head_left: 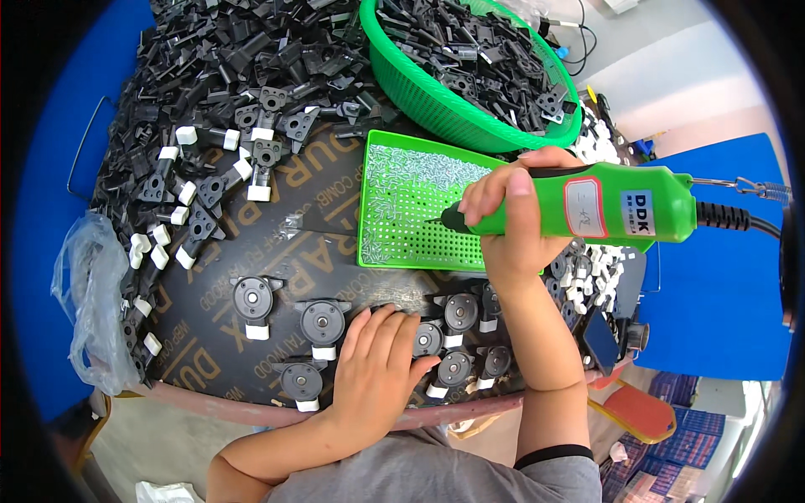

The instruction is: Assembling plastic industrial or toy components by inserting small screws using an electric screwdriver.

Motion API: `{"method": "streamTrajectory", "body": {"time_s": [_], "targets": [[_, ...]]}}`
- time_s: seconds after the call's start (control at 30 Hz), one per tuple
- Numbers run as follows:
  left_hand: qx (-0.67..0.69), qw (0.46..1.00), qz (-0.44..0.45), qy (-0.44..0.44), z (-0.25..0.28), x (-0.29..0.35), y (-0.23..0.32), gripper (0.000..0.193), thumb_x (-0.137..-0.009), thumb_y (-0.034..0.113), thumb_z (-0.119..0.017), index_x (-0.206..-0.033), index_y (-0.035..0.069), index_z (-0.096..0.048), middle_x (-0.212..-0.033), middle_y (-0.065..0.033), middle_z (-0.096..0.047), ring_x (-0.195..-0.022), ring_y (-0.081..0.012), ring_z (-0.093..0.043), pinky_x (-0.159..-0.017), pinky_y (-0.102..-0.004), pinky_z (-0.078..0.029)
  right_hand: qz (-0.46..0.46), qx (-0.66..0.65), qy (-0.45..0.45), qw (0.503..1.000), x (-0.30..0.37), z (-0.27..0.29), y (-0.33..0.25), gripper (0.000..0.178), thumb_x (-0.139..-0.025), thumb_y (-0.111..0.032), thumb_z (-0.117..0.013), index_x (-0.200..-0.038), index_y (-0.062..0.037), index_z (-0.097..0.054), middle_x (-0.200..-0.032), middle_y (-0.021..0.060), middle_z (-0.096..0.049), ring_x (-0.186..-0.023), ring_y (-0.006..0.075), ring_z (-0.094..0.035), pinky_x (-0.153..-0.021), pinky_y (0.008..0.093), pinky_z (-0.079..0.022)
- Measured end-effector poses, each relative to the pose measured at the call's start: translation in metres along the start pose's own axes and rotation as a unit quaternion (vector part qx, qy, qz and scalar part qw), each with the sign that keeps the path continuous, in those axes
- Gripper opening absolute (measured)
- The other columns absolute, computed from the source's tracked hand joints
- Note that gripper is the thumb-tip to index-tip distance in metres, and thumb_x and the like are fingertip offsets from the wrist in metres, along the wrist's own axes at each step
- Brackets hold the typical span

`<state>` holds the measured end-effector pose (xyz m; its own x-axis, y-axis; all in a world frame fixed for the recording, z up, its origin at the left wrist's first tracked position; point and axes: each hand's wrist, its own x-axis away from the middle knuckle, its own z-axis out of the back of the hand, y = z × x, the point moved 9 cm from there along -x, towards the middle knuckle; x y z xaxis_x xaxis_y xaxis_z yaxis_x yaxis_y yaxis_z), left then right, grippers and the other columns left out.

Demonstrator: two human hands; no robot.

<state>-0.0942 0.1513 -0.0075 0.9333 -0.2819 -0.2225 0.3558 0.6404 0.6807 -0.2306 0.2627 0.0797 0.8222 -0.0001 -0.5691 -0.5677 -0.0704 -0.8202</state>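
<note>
My right hand is wrapped around a green electric screwdriver, held level. Its dark tip points left over a green perforated tray, where many small silver screws lie, thickest toward the back. Whether a screw sits on the tip is too small to tell. My left hand lies palm down near the table's front edge, fingers stretched out. Around it are several black caster-like parts with round discs and white tabs, among them one disc part left of the fingers and another by the thumb.
A large heap of black plastic parts covers the back left. Behind the tray stands a green basket full of similar parts. White pieces are piled at the right. A clear plastic bag hangs at the left edge. A cable trails from the screwdriver.
</note>
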Motion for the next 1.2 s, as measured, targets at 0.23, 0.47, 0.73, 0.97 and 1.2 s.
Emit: {"method": "streamTrajectory", "body": {"time_s": [0.23,0.47,0.73,0.97,1.2], "targets": [[-0.02,1.0,-0.013,0.008,0.001,0.0,0.001,0.055,-0.083,0.032,-0.07,-0.123,-0.003,-0.055,-0.116,-0.0154,-0.058,-0.117,-0.0313,-0.053,-0.106,-0.0471,-0.037,0.024,0.008,0.011,1.0,0.005,0.005,-0.01,0.021,-0.095,-0.009,-0.05,-0.112,-0.0061,-0.039,-0.062,0.0068,-0.048,-0.047,0.0168,-0.047,-0.049,0.034,-0.046],[0.01,1.0,-0.01,0.006,0.006,-0.002,0.003,0.057,-0.08,0.026,-0.073,-0.126,-0.003,-0.053,-0.119,-0.0157,-0.057,-0.118,-0.0325,-0.051,-0.107,-0.0483,-0.035,-0.039,-0.073,-0.024,0.996,0.048,0.003,-0.102,0.032,-0.093,-0.016,-0.064,-0.113,-0.0086,-0.039,-0.066,0.0107,-0.054,-0.053,0.0219,-0.053,-0.054,0.0406,-0.05],[0.006,1.0,-0.009,-0.013,0.002,-0.003,0.004,0.056,-0.079,0.021,-0.073,-0.126,-0.002,-0.053,-0.119,-0.0152,-0.057,-0.119,-0.0318,-0.052,-0.108,-0.0478,-0.035,-0.017,0.001,-0.092,0.996,0.099,-0.004,-0.097,0.032,-0.093,-0.021,-0.065,-0.103,-0.0109,-0.036,-0.059,0.0075,-0.055,-0.044,0.0211,-0.054,-0.044,0.0358,-0.05],[0.001,1.0,-0.003,-0.01,0.0,0.0,0.002,0.057,-0.078,0.02,-0.073,-0.127,-0.002,-0.052,-0.118,-0.0152,-0.058,-0.119,-0.0315,-0.052,-0.109,-0.0478,-0.035,-0.049,-0.006,-0.126,0.991,0.093,-0.01,-0.087,0.033,-0.093,-0.023,-0.066,-0.104,-0.0102,-0.038,-0.061,0.0077,-0.056,-0.047,0.0213,-0.055,-0.047,0.0374,-0.05],[-0.002,1.0,-0.016,-0.006,0.004,-0.003,0.006,0.055,-0.077,0.019,-0.073,-0.124,-0.002,-0.053,-0.116,-0.0153,-0.058,-0.116,-0.0315,-0.054,-0.106,-0.0475,-0.037,-0.036,0.019,-0.26,0.965,0.086,-0.027,-0.091,0.024,-0.092,-0.011,-0.062,-0.103,-0.0084,-0.04,-0.063,0.0082,-0.057,-0.048,0.0213,-0.056,-0.048,0.0395,-0.052]]}}
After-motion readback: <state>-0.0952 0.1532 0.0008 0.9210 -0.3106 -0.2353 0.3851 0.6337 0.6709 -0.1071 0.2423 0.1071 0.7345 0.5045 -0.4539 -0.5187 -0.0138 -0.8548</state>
